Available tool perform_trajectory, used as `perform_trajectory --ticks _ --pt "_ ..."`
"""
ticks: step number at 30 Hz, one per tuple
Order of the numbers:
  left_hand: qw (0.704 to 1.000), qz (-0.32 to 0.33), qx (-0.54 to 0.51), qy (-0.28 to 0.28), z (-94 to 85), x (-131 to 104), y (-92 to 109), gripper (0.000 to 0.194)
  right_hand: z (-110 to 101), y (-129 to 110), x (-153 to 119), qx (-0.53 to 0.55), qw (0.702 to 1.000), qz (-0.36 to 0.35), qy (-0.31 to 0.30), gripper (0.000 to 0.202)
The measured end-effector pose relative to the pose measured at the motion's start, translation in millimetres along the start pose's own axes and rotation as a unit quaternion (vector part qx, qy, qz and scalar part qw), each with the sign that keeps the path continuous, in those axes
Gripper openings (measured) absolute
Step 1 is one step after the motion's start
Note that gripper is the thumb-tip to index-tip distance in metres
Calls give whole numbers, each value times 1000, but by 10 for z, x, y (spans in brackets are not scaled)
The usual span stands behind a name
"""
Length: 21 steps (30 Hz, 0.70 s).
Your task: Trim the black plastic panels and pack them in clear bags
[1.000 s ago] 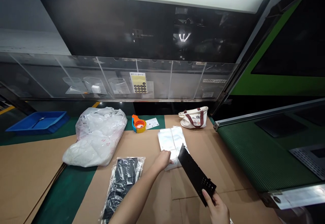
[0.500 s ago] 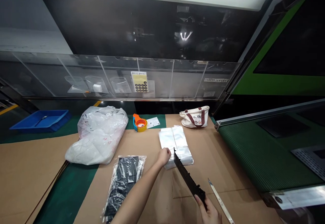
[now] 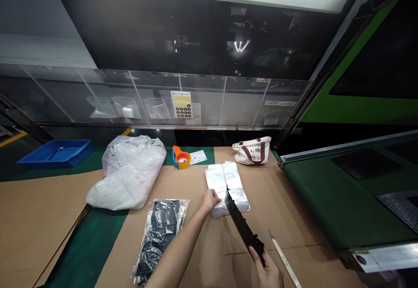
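Observation:
My right hand (image 3: 268,268) grips the lower end of a long thin black plastic part (image 3: 243,227), which slants up and left over the cardboard. At the left edge of a stack of clear plastic bags (image 3: 228,179), my left hand (image 3: 210,200) rests with its fingers pinched together; whether a bag edge is between them is too small to tell. Black parts wrapped in clear plastic (image 3: 161,231) lie left of my left forearm. A white-handled pen-like knife (image 3: 283,255) lies right of my right hand.
Behind are a white plastic sack (image 3: 130,170), an orange tape dispenser (image 3: 181,158), a paper label (image 3: 198,157) and a small cloth bag (image 3: 252,151). A blue tray (image 3: 55,154) sits far left. A green conveyor (image 3: 326,205) runs along the right.
The black part has turned slightly, showing more of its broad face. My left fingers have shifted a little over the bag stack. The view has moved slightly.

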<state>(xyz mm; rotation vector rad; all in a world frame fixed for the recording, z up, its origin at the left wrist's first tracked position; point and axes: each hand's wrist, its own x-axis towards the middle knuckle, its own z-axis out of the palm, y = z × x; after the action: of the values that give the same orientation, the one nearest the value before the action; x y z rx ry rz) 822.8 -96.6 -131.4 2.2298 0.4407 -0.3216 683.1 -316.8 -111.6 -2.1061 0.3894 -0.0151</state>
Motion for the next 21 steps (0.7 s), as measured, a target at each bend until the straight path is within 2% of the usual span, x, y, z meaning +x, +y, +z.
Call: perform_trajectory --ticks 3,6,13,17,21 --pt "1000 3 -11 -9 45 0 -22 20 0 -11 5 6 1000 4 4 67" --pt "1000 -5 -27 2 83 -2 -31 19 14 -13 12 9 1000 -4 -21 67" --pt "988 -41 -126 80 93 66 62 22 9 10 18 -18 999 -19 -32 70" --pt "984 -27 -140 102 134 15 150 24 -16 -52 37 -19 999 -24 -24 67" --pt "990 21 -101 97 78 -168 110 21 -119 -105 120 21 999 25 -27 60"
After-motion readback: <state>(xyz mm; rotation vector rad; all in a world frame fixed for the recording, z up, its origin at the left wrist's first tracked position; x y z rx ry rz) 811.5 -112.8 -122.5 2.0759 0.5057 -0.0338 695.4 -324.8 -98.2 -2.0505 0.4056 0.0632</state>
